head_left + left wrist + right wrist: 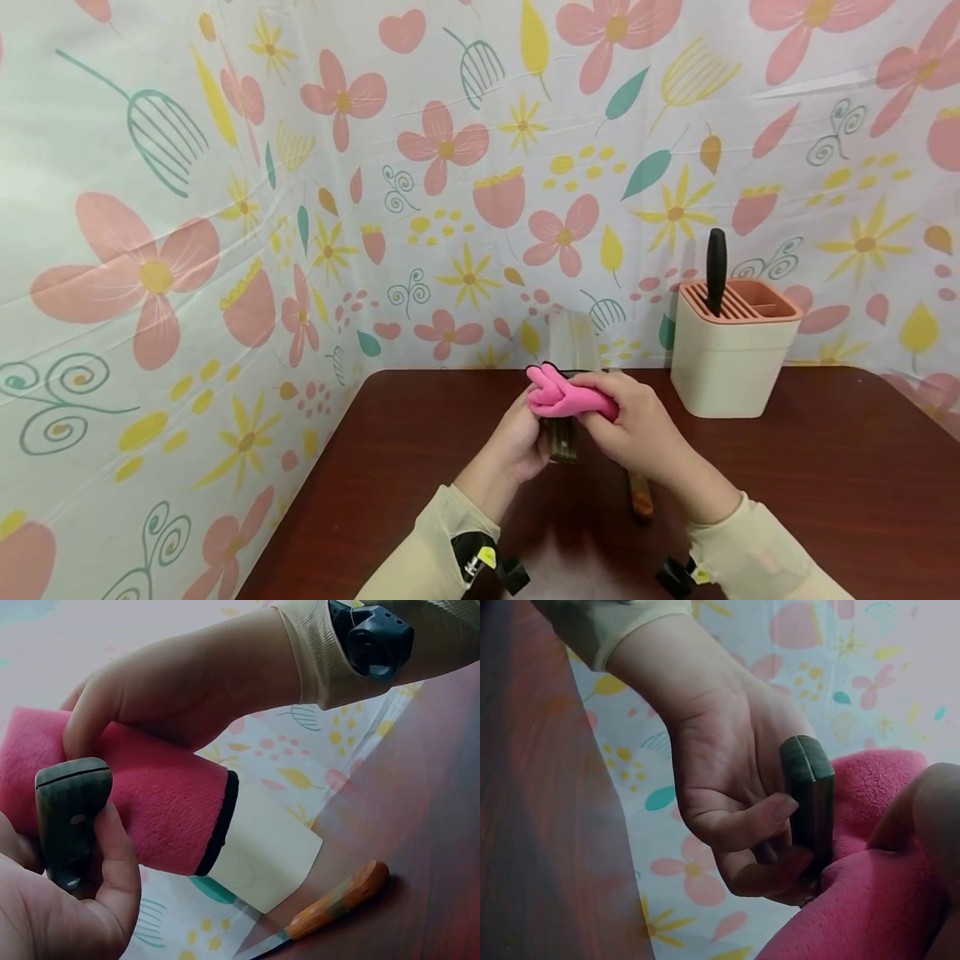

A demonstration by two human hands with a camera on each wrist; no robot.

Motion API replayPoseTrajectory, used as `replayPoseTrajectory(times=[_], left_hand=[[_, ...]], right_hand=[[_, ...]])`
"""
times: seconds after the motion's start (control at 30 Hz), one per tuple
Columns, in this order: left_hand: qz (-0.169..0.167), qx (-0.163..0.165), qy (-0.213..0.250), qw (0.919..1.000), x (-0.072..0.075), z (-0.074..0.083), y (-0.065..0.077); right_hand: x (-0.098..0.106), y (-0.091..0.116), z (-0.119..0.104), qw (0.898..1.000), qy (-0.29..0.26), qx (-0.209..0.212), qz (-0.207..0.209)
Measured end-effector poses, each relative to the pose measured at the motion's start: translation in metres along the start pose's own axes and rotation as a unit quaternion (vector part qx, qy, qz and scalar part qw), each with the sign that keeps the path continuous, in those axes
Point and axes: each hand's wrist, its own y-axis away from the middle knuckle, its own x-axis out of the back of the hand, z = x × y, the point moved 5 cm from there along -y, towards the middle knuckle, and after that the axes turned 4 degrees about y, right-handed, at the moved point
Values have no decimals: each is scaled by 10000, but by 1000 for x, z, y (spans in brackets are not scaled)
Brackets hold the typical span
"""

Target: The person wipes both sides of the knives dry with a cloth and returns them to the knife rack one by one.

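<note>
A cleaver with a broad pale blade (573, 337) stands upright over the table, its blade pointing away from me. My left hand (519, 437) grips its dark handle (75, 814), with fingers curled round it in both wrist views. A folded pink cloth (558, 397) with black edging lies across the cleaver near the base of the blade. My right hand (637, 425) holds this cloth, fingers over it and thumb beneath. Cloth and hands hide part of the blade. Below the right hand, a knife with an orange-brown wooden handle (341, 900) lies on the table.
A cream knife block (731, 367) with a slotted orange top stands at the back right. One black-handled knife (716, 271) sticks up from its slots. The dark red-brown table (420, 467) meets a flower-patterned sheet (450, 208) at the back and left.
</note>
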Motion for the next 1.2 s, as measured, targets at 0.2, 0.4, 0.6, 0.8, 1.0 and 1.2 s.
replayPoseTrajectory(times=[0.2, 0.4, 0.6, 0.8, 1.0, 1.2], left_hand=[[-56, -4, -152, 9999, 1, 3, -1], [-254, -155, -169, 9994, -2, 7, -2], [-503, -254, 21, 9984, -4, 9, -1], [-385, -495, 56, 9980, 0, 11, 4], [-332, -412, -54, 9986, 2, 11, 4], [-401, -377, -61, 9985, 3, 13, 5]], right_hand=[[1, -1, -3, 9993, -309, 108, -151], [4, 0, -10, 9983, -424, 352, -211], [6, 0, -18, 9953, -602, 694, -301], [8, 0, -24, 9908, -934, 802, -565], [9, 0, -27, 9877, -1068, 835, -777], [10, 2, -29, 9837, -1191, 947, -956]])
